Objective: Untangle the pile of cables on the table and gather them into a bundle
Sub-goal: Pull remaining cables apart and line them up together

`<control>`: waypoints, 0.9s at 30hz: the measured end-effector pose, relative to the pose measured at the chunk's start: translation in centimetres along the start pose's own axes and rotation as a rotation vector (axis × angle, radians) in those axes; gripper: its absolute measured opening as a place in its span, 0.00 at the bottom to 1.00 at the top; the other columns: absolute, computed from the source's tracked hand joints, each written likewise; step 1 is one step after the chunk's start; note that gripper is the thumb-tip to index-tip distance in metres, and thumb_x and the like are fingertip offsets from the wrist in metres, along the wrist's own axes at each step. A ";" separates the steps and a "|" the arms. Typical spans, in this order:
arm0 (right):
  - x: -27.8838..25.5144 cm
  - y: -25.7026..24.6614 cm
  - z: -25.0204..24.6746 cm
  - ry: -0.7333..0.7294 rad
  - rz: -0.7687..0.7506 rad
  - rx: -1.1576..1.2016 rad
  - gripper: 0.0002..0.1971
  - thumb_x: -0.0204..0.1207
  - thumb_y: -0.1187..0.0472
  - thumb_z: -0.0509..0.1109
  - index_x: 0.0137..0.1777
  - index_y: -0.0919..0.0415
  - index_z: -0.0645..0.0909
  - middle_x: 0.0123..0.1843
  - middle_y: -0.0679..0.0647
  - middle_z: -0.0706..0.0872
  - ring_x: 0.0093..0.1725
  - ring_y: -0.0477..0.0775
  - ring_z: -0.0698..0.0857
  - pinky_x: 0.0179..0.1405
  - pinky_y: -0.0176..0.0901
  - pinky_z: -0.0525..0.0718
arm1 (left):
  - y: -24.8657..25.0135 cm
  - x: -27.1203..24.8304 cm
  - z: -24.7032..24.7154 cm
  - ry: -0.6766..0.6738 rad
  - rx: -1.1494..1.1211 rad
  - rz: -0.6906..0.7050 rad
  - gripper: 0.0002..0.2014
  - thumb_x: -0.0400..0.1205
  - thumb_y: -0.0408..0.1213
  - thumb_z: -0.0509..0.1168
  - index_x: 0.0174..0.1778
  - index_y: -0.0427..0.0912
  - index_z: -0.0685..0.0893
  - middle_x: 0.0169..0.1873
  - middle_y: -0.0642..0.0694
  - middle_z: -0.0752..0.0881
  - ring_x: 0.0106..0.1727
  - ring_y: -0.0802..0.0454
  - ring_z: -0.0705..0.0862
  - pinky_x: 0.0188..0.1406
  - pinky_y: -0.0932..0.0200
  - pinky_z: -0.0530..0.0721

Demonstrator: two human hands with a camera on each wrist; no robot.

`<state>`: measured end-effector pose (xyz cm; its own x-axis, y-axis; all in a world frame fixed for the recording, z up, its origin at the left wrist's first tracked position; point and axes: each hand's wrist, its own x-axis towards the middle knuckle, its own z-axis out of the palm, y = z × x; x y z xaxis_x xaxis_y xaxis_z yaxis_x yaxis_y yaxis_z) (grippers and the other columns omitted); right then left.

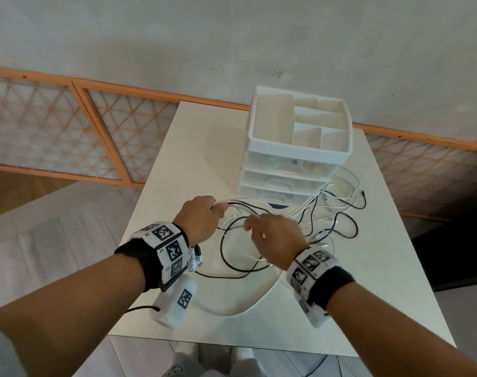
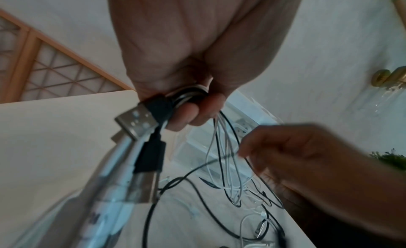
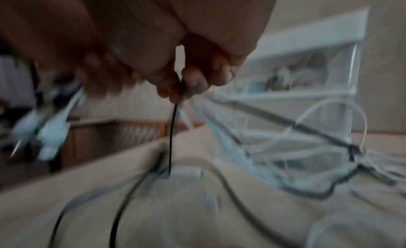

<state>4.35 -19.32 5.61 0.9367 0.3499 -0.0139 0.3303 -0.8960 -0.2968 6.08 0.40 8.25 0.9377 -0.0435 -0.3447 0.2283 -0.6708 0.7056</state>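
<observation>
Smooth matt white worktop (image 1: 193, 148). Glossy white and clear plastic on the drawer organiser (image 1: 297, 148); thin rubbery black and white sheathing on the cables (image 1: 338, 213). Shiny bare metal on the USB plug (image 2: 134, 120).

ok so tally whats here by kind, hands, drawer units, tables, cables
hands: 2, left hand gripping a bunch of black and white cables, right hand pinching a thin black cable
white plastic drawer unit: 1
white table: 1
cables: too tangled to count
total: 4, cables aside
</observation>
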 end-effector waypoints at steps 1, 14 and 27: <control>0.2 0.2 -1.8 0.148 -0.032 0.070 0.14 0.77 0.61 0.62 0.53 0.49 0.88 0.45 0.53 0.90 0.42 0.60 0.88 0.42 0.49 0.85 | 0.1 0.1 0.0 0.002 -0.033 -0.005 0.17 0.88 0.50 0.57 0.41 0.43 0.82 0.39 0.42 0.87 0.39 0.43 0.84 0.37 0.56 0.78; -1.4 0.3 -9.6 0.344 0.376 1.078 0.15 0.81 0.75 0.60 0.48 0.64 0.89 0.44 0.63 0.91 0.28 0.60 0.88 0.25 0.45 0.86 | 5.1 -0.5 -0.8 -0.172 -0.572 -0.109 0.09 0.88 0.34 0.57 0.44 0.36 0.76 0.39 0.33 0.91 0.33 0.41 0.90 0.34 0.53 0.88; -1.9 -3.9 -5.5 0.114 0.098 0.146 0.11 0.70 0.55 0.63 0.41 0.51 0.88 0.38 0.48 0.91 0.43 0.57 0.87 0.40 0.47 0.83 | 6.8 -1.0 2.3 -0.125 -0.193 0.099 0.14 0.89 0.45 0.52 0.38 0.46 0.70 0.32 0.40 0.82 0.30 0.41 0.80 0.31 0.50 0.79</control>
<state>1.89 -18.04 12.05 0.9733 0.2226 0.0563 0.2246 -0.8722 -0.4345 6.12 -5.83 11.98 0.9210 -0.2016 -0.3334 0.1939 -0.5050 0.8411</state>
